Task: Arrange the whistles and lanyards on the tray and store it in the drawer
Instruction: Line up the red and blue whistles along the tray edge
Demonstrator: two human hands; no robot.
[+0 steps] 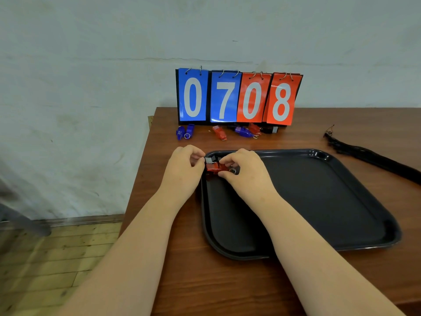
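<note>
A black tray (319, 201) lies on the wooden table. At its far left corner my left hand (184, 169) and my right hand (243, 172) both pinch a red whistle (214, 168); a black whistle (210, 159) sits just behind it. Behind the tray, loose on the table, lie two blue whistles (185, 132), a red whistle (219, 132), another blue whistle (243, 131), a red one (254, 128) and a black one (270, 130). A bundle of black lanyards (369, 156) stretches along the right side of the table.
A flip scoreboard (238, 98) reading 0708 stands at the back of the table (182, 281), against the wall. The table's left edge drops to a wooden floor (57, 258).
</note>
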